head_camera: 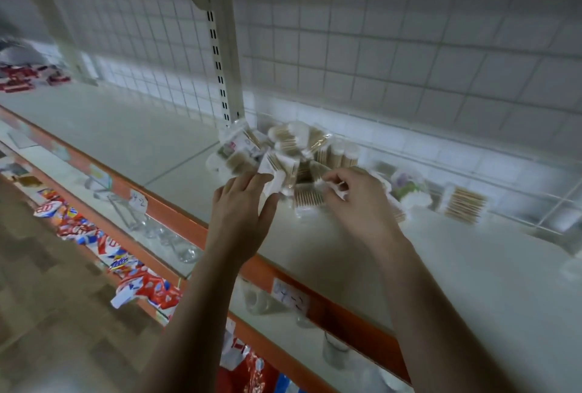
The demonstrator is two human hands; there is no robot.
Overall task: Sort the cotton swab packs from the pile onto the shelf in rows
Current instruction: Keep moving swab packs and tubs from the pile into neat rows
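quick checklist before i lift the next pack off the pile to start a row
1. Pile in reach: ok, both hands are at it.
2. Left hand free: ok, fingers straight, touching the pile's front.
3. Right hand has a pack: ok, fingers curled on it.
4. Only one pack held: cannot tell, blurred.
5. Bare shelf for a row: ok, beside the pile.
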